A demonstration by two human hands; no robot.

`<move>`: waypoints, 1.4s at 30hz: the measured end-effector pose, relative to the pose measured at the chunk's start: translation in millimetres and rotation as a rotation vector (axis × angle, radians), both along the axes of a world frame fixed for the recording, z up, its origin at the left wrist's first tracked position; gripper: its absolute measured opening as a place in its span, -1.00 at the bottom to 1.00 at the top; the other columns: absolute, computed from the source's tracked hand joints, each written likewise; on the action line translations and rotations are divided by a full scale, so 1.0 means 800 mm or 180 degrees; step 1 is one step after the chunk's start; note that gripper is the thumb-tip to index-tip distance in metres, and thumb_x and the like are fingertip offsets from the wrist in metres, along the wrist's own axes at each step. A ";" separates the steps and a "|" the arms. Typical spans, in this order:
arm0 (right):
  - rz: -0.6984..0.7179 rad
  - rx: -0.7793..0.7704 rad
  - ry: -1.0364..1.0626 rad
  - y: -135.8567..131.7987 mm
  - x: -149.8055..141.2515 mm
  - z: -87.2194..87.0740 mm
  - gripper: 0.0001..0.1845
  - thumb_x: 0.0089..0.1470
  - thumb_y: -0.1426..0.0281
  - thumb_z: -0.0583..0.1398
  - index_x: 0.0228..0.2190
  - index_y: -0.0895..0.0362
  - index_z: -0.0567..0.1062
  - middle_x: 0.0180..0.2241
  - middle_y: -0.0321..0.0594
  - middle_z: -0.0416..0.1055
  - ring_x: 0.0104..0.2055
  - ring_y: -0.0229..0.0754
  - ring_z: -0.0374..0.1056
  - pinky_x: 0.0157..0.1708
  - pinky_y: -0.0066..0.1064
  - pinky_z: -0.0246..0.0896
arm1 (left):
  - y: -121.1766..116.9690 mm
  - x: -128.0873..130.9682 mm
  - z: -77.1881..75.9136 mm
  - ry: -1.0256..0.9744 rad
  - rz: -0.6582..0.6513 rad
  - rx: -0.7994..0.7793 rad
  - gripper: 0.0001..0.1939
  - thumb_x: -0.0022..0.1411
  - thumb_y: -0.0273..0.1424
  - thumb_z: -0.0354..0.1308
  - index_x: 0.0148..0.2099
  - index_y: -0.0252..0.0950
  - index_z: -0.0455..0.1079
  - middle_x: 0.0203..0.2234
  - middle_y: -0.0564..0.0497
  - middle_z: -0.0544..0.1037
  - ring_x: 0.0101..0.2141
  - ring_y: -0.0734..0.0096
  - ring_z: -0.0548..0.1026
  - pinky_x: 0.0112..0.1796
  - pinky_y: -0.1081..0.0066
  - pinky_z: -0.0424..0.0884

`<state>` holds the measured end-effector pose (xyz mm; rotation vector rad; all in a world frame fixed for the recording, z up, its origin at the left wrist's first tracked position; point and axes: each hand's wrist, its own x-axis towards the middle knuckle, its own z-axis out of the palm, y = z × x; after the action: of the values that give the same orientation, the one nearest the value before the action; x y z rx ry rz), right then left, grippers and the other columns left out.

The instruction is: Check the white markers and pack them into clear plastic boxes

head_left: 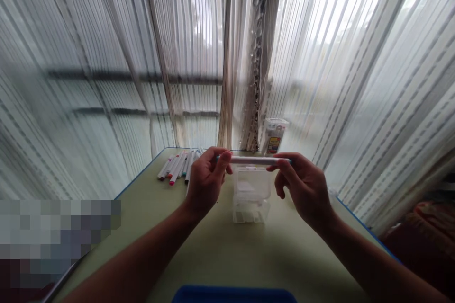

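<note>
A white marker (254,160) with teal ends is held level above the table, one end in each hand. My left hand (208,177) pinches its left end between thumb and fingers. At the other end my right hand (302,182) grips it the same way, its lower fingers curled beneath. Below and behind the marker stands a clear plastic box (250,210) with its lid raised and dividers inside. Several white markers (177,166) with coloured ends lie in a loose pile left of my left hand, which partly hides them.
A clear lidded container (275,136) with a coloured label stands at the table's far edge. The pale green table (142,227) has a blue rim. A blue object (234,294) shows at the near edge. Sheer striped curtains (199,57) hang behind the table.
</note>
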<state>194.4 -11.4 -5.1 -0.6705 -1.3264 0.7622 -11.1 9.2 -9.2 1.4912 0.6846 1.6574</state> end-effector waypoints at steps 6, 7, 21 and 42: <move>-0.0053 -0.0072 0.0089 0.006 0.002 -0.004 -0.73 0.17 0.19 0.34 -0.29 0.16 0.54 -0.46 -0.23 0.56 -0.73 -0.36 0.28 -0.80 -0.53 0.14 | -0.004 -0.002 -0.006 0.0226 0.0118 -0.0004 -0.70 0.30 -0.18 0.27 -0.11 -0.32 0.49 -0.51 0.08 0.47 -0.65 0.67 0.20 -0.64 0.58 0.10; -0.0052 -0.0090 0.0098 0.006 0.003 -0.004 -0.73 0.16 0.18 0.34 -0.29 0.15 0.55 -0.45 -0.22 0.56 -0.73 -0.36 0.28 -0.80 -0.52 0.14 | -0.005 -0.001 -0.005 0.0219 0.0085 0.0004 -0.71 0.31 -0.18 0.25 -0.10 -0.32 0.49 -0.50 0.08 0.47 -0.65 0.67 0.19 -0.64 0.57 0.10; -0.0237 -0.0154 -0.0108 0.009 0.010 -0.008 -0.75 0.12 0.23 0.38 -0.21 0.10 0.59 -0.44 -0.31 0.46 -0.67 -0.37 0.27 -0.76 -0.51 0.15 | -0.010 -0.001 -0.002 -0.0029 -0.0065 0.0041 -0.75 0.35 -0.22 0.22 -0.07 -0.30 0.44 -0.45 0.09 0.45 -0.64 0.69 0.15 -0.63 0.55 0.08; -0.0382 -0.0051 -0.0341 0.004 0.007 -0.002 -0.74 0.08 0.26 0.40 -0.21 0.11 0.58 -0.54 -0.37 0.39 -0.70 -0.37 0.24 -0.77 -0.51 0.14 | -0.012 -0.003 0.002 0.0196 0.0259 0.0104 -0.75 0.31 -0.19 0.25 -0.14 -0.28 0.42 -0.63 0.20 0.25 -0.66 0.64 0.11 -0.63 0.53 -0.02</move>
<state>200.0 -8.6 -6.8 -0.8055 -1.3652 0.6479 -13.3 -0.1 -7.9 1.5616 0.7639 1.6968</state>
